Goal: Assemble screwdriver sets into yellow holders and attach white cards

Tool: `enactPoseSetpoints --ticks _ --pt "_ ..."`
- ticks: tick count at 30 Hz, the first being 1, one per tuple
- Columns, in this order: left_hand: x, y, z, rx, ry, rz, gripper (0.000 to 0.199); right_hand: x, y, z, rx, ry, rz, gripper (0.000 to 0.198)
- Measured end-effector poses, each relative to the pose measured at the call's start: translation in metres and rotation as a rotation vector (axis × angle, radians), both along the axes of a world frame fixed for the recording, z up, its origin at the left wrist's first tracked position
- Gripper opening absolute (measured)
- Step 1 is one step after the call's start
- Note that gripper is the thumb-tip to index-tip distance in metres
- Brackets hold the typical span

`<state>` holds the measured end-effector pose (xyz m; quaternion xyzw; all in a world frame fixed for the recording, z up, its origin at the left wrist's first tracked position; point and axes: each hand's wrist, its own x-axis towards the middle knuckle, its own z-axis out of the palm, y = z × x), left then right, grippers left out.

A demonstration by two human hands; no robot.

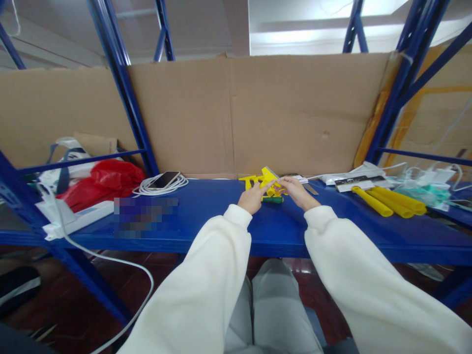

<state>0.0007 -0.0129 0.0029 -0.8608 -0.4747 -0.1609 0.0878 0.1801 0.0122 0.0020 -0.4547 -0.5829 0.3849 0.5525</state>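
Through my feed, the left hand (253, 197) and the right hand (295, 191) pinch a yellow scraper (269, 175) between their fingertips, at the middle of the blue shelf (280, 228). Just below it I see a green handle (272, 199) lying crosswise. Farther out, I have yellow-handled tools (396, 199) to the right, a phone (165, 180) on coiled white cable (177, 185) to the left, and cardboard (184, 118) behind.

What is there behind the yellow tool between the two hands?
The cardboard panel stands behind the yellow tool. The left hand and right hand hide part of the blue shelf; what lies behind them cannot be seen.
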Motion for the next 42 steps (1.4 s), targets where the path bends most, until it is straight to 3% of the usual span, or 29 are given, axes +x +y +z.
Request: enactPoseSetpoints --ticks 6,8,10,12,14,16,19,25,30,37,42 --pt "0.001 0.000 0.000 -0.041 -0.049 -0.001 0.079 0.016 0.012 -0.001 0.031 -0.067 0.033 0.038" --pt "0.002 0.001 0.001 -0.063 -0.134 -0.025 0.077 0.027 0.016 -0.001 0.044 -0.139 -0.121 0.039" --pt "0.004 0.001 0.003 -0.125 -0.336 -0.086 0.074 0.041 0.019 -0.003 0.025 -0.317 -0.390 0.033" --pt "0.006 0.000 0.004 -0.271 -0.627 -0.145 0.073 0.055 0.019 -0.008 -0.064 -0.583 -0.603 0.026" --pt "0.009 -0.002 0.007 -0.502 -0.897 -0.157 0.078 0.067 0.018 -0.014 -0.162 -0.762 -0.704 0.034" --pt "0.010 -0.006 0.010 -0.723 -1.076 -0.182 0.086 0.075 0.018 -0.021 -0.232 -0.853 -0.726 0.042" --pt "0.009 -0.010 0.016 -0.943 -1.234 -0.240 0.094 0.080 0.022 -0.029 -0.224 -0.924 -0.693 0.043" --pt "0.006 -0.008 0.019 -1.111 -1.281 -0.218 0.099 0.086 0.032 -0.037 -0.188 -0.969 -0.683 0.040" --pt "0.006 -0.004 0.015 -1.119 -1.244 -0.162 0.098 0.088 0.034 -0.037 -0.164 -0.988 -0.648 0.042" --pt "0.007 -0.008 0.017 -1.115 -1.243 -0.127 0.091 0.080 0.025 -0.027 -0.252 -1.074 -0.613 0.050" --pt "0.008 -0.009 0.018 -1.115 -1.262 -0.125 0.092 0.084 0.029 -0.028 -0.226 -1.130 -0.672 0.038"
